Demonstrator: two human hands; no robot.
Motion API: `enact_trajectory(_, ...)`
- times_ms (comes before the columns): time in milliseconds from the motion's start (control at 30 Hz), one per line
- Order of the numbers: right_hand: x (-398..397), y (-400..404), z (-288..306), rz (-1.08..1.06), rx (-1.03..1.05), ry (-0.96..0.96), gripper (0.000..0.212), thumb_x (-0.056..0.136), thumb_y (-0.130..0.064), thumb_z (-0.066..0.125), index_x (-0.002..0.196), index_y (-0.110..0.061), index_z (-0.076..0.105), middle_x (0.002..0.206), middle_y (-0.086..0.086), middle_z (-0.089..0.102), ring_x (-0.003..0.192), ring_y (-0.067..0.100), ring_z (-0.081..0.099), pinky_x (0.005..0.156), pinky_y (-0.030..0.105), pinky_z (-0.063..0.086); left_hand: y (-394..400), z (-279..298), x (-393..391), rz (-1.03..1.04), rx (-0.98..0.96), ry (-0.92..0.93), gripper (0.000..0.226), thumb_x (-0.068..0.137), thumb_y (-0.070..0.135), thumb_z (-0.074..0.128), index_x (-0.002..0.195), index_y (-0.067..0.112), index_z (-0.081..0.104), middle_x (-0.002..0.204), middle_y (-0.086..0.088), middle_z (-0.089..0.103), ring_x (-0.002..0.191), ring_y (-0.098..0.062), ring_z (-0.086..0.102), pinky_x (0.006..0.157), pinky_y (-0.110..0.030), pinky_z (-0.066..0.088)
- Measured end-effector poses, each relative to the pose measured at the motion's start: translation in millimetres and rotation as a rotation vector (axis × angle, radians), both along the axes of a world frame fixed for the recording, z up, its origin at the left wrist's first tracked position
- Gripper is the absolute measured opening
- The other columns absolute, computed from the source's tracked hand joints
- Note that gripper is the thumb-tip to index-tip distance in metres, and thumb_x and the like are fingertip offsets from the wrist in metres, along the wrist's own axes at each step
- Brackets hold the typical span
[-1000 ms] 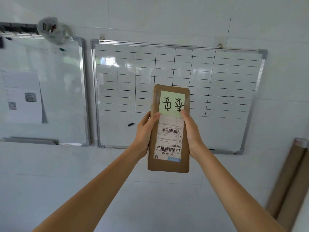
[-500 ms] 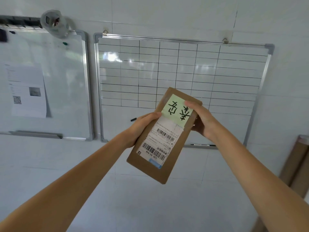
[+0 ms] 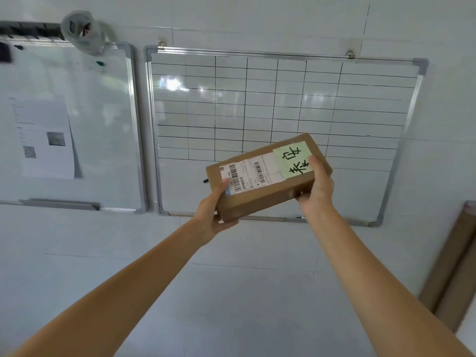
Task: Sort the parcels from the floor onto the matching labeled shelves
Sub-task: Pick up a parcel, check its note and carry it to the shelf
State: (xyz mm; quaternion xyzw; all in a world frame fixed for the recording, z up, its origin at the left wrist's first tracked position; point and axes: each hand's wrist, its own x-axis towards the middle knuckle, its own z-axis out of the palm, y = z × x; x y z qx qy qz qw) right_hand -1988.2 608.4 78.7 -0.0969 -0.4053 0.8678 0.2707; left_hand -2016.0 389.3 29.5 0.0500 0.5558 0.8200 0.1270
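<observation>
A: Start with the hands. What is each one doing?

B: The left hand [image 3: 212, 217] cups the lower left end of a brown rectangular cardboard parcel [image 3: 268, 191], with the thumb laid over the top face and the palm under the corner. The right hand [image 3: 318, 186] clasps the upper right end, thumb on top and the other fingers wrapped beneath. Both are closed firmly on the box.

A: And where is the parcel itself?

B: Held up in the air between the two hands, in front of the wall, tilted so its right end sits higher than its left. It touches nothing but the hands.

A: Anything on its top face?

B: A white printed shipping label with barcodes [image 3: 251, 173] runs along the middle, and a pale green sticky note with black handwritten characters [image 3: 293, 159] sits at the right end, just under the right thumb.

A: What lies behind?

B: A metal-framed whiteboard ruled with a black grid [image 3: 280, 104] hangs directly behind the parcel. To its left hangs a plain metal-framed whiteboard [image 3: 103, 124] carrying a white printed sheet of paper [image 3: 45, 137]. At the far right edge, brown cardboard tubes [image 3: 456, 266] lean against the white tiled wall [image 3: 257, 19].
</observation>
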Motion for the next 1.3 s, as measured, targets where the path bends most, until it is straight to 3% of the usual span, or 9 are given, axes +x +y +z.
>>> enact_trajectory(100, -2.6, -7.8, -13.0, 0.001, -0.071, -0.026, 0.067, 0.080, -0.030, 0.082, 0.137, -0.016, 0.050, 0.127, 0.013, 0.068, 0.099, 0.025, 0.065, 0.089, 0.045, 0.059, 3.6, 4.2, -3.5, 0.098, 0.086, -0.060, 0.030, 0.084, 0.047, 0.076, 0.103, 0.027, 0.064, 0.117, -0.006, 0.070, 0.113, -0.028, 0.066, 0.097, -0.050, 0.057)
enact_trajectory(200, 1.2, 0.3, -19.3, 0.081, -0.047, -0.060, 0.052, 0.079, -0.032, 0.082, 0.123, -0.016, 0.060, 0.116, 0.011, 0.071, 0.088, 0.023, 0.062, 0.077, 0.040, 0.057, -4.8, 10.0, -11.7, 0.105, 0.014, -0.030, 0.033, 0.082, 0.046, 0.078, 0.104, 0.026, 0.065, 0.117, -0.007, 0.070, 0.113, -0.029, 0.066, 0.097, -0.051, 0.057)
enact_trajectory(300, 5.3, 14.8, -17.4, 0.166, 0.103, -0.156, 0.022, 0.084, -0.032, 0.079, 0.100, -0.021, 0.069, 0.106, 0.006, 0.074, 0.094, 0.024, 0.065, 0.088, 0.041, 0.056, -19.9, 16.3, -20.3, 0.124, -0.057, 0.007, 0.038, 0.081, 0.047, 0.079, 0.110, 0.024, 0.067, 0.119, -0.007, 0.072, 0.111, -0.028, 0.067, 0.095, -0.050, 0.058)
enact_trajectory(533, 25.7, 38.9, -7.9, 0.346, 0.608, -0.301, 0.036, 0.090, -0.043, 0.069, 0.116, -0.018, 0.063, 0.114, 0.010, 0.072, 0.087, 0.023, 0.071, 0.064, 0.031, 0.061, -45.4, 40.2, -24.9, -0.076, -0.247, 0.074, 0.030, 0.089, 0.042, 0.071, 0.110, 0.021, 0.071, 0.102, -0.001, 0.079, 0.094, -0.020, 0.071, 0.095, -0.043, 0.057)
enact_trajectory(833, 26.7, 20.8, -13.7, 0.208, 0.340, -0.183, 0.048, 0.084, -0.040, 0.076, 0.126, -0.018, 0.071, 0.119, 0.007, 0.077, 0.112, 0.030, 0.071, 0.074, 0.034, 0.058, -15.7, 64.3, -17.9, 0.277, -0.173, 0.146, 0.063, 0.091, 0.053, 0.065, 0.143, 0.022, 0.048, 0.127, -0.005, 0.063, 0.102, -0.022, 0.061, 0.090, -0.041, 0.056)
enact_trajectory(933, 24.6, -11.5, -10.9, 0.154, 0.094, -0.127, 0.045, 0.085, -0.039, 0.075, 0.125, -0.018, 0.070, 0.114, 0.002, 0.076, 0.095, 0.022, 0.072, 0.068, 0.030, 0.056, 20.4, 62.7, -3.8, 0.255, 0.001, 0.146, 0.074, 0.093, 0.055, 0.061, 0.155, 0.038, 0.023, 0.136, -0.006, 0.053, 0.111, -0.032, 0.065, 0.094, -0.051, 0.057)
enact_trajectory(1100, 18.4, -56.2, -25.7, 0.035, -0.041, -0.022, 0.049, 0.086, -0.045, 0.074, 0.125, -0.017, 0.063, 0.115, 0.008, 0.075, 0.105, 0.026, 0.072, 0.076, 0.038, 0.060, 66.0, 52.3, 7.8, 0.129, 0.065, 0.227, 0.065, 0.093, 0.050, 0.063, 0.150, 0.044, 0.032, 0.126, 0.003, 0.070, 0.109, -0.021, 0.069, 0.097, -0.052, 0.057)
enact_trajectory(1233, 19.1, -49.5, -34.3, 0.026, 0.069, -0.102, 0.042, 0.086, -0.046, 0.073, 0.114, -0.016, 0.061, 0.113, 0.006, 0.072, 0.104, 0.023, 0.067, 0.089, 0.044, 0.056, 50.3, 44.6, -3.2, 0.105, 0.017, 0.284, 0.052, 0.092, 0.049, 0.062, 0.142, 0.043, 0.048, 0.120, 0.003, 0.075, 0.109, -0.025, 0.073, 0.091, -0.053, 0.060)
enact_trajectory(1300, 21.0, -39.8, -33.6, 0.076, 0.164, -0.125, 0.038, 0.086, -0.044, 0.072, 0.113, -0.019, 0.064, 0.109, 0.004, 0.071, 0.096, 0.020, 0.066, 0.080, 0.038, 0.056, 41.3, 42.0, -6.8, 0.074, 0.010, 0.333, 0.050, 0.095, 0.045, 0.060, 0.143, 0.041, 0.048, 0.122, 0.000, 0.075, 0.111, -0.026, 0.072, 0.090, -0.050, 0.061)
